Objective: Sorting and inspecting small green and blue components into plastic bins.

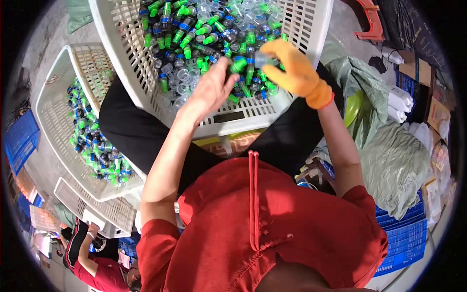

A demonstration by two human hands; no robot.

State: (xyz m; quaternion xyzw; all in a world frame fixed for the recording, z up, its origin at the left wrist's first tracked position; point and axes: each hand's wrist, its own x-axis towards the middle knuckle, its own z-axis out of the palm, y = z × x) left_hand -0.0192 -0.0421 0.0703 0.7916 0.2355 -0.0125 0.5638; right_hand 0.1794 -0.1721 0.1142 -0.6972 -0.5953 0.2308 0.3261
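Note:
A white slatted plastic basket (316,34) stands tilted between my knees. It holds many small dark pieces (185,29) with bright green tips and blue bands, mixed with clear plastic caps (182,75). My bare left hand (209,90) is over the basket's near side, its thumb and fingers closed on a green-tipped piece (238,64). Just right of it, my right hand (294,70) wears an orange knit glove. Its fingers curl around a clear plastic cap (261,58), smeared by motion. The two held pieces are close together; whether they touch, I cannot tell.
To my left, a second white basket (53,121) holds more green-tipped pieces. Beyond it are a white crate (109,209) and a person in red (99,272). Green plastic sacks (396,165), a blue crate (404,243) and a red-orange frame (372,22) are on the right.

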